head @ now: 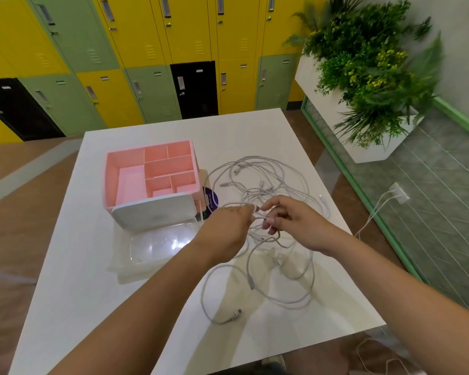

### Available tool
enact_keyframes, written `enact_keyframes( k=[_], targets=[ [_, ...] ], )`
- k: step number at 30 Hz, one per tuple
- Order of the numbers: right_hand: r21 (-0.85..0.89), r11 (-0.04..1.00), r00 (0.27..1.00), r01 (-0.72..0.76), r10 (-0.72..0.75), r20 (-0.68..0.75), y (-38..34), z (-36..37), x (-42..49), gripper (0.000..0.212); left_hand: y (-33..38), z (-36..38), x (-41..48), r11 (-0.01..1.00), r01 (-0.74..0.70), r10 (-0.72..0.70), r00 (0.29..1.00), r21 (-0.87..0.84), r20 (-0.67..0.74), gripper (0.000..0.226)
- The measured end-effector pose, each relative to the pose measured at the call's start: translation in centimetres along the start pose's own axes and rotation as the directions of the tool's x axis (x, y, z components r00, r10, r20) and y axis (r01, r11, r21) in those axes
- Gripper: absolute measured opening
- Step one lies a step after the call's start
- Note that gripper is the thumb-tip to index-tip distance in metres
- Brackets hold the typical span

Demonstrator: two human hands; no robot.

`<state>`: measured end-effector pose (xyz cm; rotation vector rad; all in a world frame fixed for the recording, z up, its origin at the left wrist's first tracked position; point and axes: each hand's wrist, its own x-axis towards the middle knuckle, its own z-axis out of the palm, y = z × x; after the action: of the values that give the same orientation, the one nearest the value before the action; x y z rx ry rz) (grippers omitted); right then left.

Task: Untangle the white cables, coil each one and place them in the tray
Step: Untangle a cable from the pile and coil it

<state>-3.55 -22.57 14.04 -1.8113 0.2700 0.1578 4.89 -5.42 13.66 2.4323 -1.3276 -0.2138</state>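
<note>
A tangle of white cables [268, 182] lies spread over the right half of the white table [92, 280], with loops reaching the near edge and a USB plug [236, 313] at the front. Above the middle of the tangle, my left hand [228, 226] and my right hand [290, 220] meet, each pinching a strand of white cable between the fingertips. The pink tray [111, 180] with several compartments stands at the left, all its compartments bare.
A clear plastic box [157, 247] with its white lid [152, 212] tilted up sits in front of the tray. A purple sticker [210, 198] lies beside it. Lockers line the back wall; a planter [368, 85] and a wall socket with cables [398, 192] are at the right.
</note>
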Motion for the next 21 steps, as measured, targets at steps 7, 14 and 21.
enact_keyframes(
  k=[7,14,21],
  targets=[
    [-0.040,0.995,0.984,-0.087,0.092,0.151,3.1,0.3,-0.7,0.024,-0.6,-0.6,-0.3,0.905,0.150,-0.168,0.986,-0.398,-0.013,0.029],
    [-0.368,0.927,0.998,-0.068,0.069,-0.011,6.2,2.7,2.0,0.015,-0.1,-1.0,-0.7,0.775,0.138,-0.249,0.964,-0.617,-0.097,0.028],
    [0.097,0.995,0.949,0.001,0.030,-0.314,1.8,0.2,4.8,0.023,-1.6,-1.4,-1.2,0.786,0.174,-0.314,0.939,-0.593,-0.141,0.029]
  ],
)
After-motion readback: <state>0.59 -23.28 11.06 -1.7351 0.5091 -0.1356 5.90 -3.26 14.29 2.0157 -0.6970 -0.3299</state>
